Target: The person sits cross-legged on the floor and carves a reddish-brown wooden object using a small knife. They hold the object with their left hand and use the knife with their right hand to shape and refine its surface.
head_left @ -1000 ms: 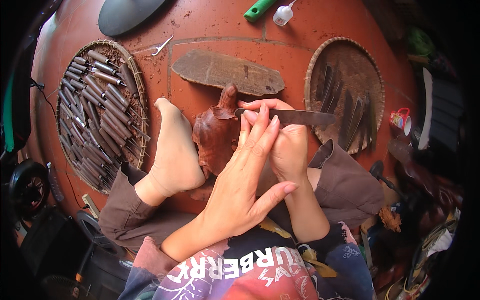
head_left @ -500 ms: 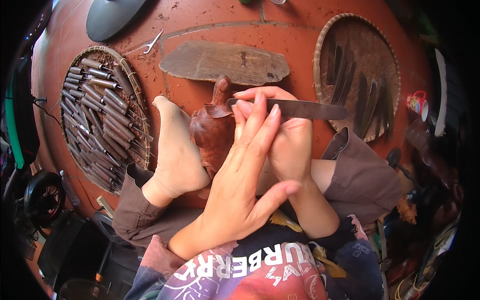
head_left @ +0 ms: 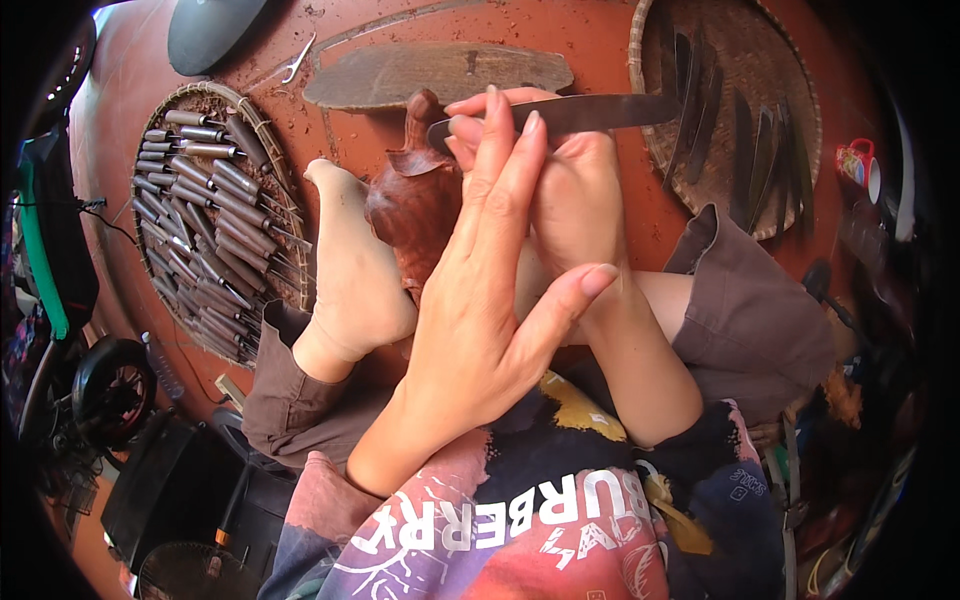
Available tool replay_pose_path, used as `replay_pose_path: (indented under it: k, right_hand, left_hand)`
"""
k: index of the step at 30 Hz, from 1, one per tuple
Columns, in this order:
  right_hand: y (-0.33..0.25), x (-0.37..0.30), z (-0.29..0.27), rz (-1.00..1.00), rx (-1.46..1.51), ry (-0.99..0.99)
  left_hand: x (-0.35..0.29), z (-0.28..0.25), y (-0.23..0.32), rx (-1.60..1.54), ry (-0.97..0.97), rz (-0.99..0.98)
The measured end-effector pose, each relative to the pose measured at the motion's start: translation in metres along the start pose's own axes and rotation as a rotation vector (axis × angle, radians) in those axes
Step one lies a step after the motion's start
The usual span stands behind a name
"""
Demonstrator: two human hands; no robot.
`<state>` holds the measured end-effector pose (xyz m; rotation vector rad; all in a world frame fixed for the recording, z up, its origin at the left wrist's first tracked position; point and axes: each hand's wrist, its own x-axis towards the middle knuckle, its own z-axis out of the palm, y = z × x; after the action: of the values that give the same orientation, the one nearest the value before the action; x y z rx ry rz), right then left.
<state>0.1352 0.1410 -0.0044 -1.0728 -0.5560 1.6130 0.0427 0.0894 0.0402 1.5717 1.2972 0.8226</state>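
Note:
My right hand (head_left: 582, 210) grips a dark flat metal file (head_left: 615, 112) that points to the right, its rounded left end near the carving. My left hand (head_left: 465, 315) crosses in front with its fingers stretched out and thumb spread; the fingertips reach the file and the right hand's fingers. Whether they touch the metal I cannot tell. A reddish-brown wooden carving (head_left: 405, 215) with a narrow upright top stands between my bare foot (head_left: 355, 265) and my hands, its right side partly hidden by my left hand.
At left, a round woven basket (head_left: 292, 195) holds several wooden-handled carving tools. Another woven tray (head_left: 640, 50) at right carries several dark flat files. A worn wooden board (head_left: 440, 75) lies beyond the carving on the red tiled floor. A red patterned mug (head_left: 856, 170) is at far right.
The view has tilted, so the floor things sit higher in the picture. Both hands keep nearly the same pose, and the file stays in my right hand.

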Motion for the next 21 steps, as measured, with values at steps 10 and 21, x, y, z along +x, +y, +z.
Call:
replay_pose_path:
  k: [10, 21]
  right_hand:
    - [0.001, 0.002, -0.003, 0.02, 0.045, 0.006]
    - [-0.027, 0.051, -0.039, -0.179, -0.042, -0.313]
  left_hand:
    - [0.002, 0.006, 0.003, 0.12, 0.053, 0.061]
    - [-0.025, 0.002, -0.007, 0.451, 0.362, 0.112]
